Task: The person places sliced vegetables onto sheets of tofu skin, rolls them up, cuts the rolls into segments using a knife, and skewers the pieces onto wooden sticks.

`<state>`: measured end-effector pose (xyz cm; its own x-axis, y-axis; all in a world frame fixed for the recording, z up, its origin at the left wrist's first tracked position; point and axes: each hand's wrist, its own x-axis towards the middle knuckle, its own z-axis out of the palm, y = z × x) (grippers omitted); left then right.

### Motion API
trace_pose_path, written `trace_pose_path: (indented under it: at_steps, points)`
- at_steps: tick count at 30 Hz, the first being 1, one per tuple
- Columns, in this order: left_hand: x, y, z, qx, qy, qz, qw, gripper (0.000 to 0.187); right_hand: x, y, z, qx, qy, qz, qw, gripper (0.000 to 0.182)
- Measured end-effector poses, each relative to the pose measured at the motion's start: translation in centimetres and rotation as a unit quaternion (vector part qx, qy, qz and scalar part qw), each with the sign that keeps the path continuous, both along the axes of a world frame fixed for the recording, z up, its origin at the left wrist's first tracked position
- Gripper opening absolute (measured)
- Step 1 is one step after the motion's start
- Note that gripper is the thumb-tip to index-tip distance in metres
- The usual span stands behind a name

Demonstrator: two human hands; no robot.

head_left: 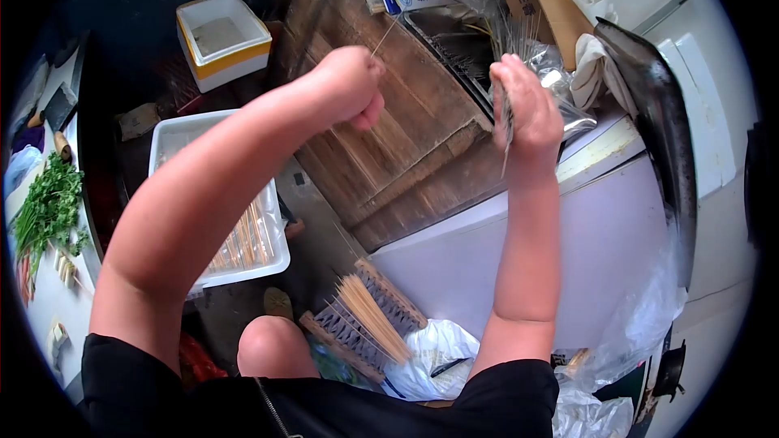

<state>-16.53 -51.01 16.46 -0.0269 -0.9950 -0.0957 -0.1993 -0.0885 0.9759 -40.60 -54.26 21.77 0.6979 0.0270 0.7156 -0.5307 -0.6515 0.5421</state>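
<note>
My left hand (353, 85) is closed over the wooden board, fingers pinched on a thin skewer (388, 36) that slants up and to the right. To the right, my right hand (526, 109) is closed around a bunch of thin grey skewers (519, 32). Their points fan out above the fingers and some ends stick out below the palm. Beneath both hands lies the large brown wooden board (406, 126). A dark tray (442, 45) with more thin skewers lies between the board and my right hand.
A white tray (284, 264) of skewers sits at left, below a white foam box (231, 65). Bamboo sticks (369, 316) rest on a slatted wooden rack (312, 328) by my knee. A cardboard box (535, 0) and plastic bags stand at back right. Green herbs (49, 203) lie far left.
</note>
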Motion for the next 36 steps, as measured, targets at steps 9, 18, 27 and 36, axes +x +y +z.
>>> trace_pose_path:
  at_steps: [9,18,27,36]
  points:
    - [-2.3,13.1,-1.0,0.010,0.503,-0.130,0.854,0.031,3.9,13.5,-2.1,0.052,0.010,0.133,0.990,0.018]
    - [0.4,27.1,-1.2,0.044,0.524,-0.089,0.846,0.051,7.2,25.0,-5.7,0.130,0.020,0.242,0.961,0.015]
    - [2.6,35.6,0.5,-0.052,0.373,-0.043,0.925,0.011,9.7,30.7,-3.7,0.073,0.120,0.295,0.945,0.016]
    - [4.5,39.7,-1.4,-0.021,0.374,0.127,0.918,0.030,14.9,35.7,-4.3,0.016,0.240,0.331,0.912,0.021]
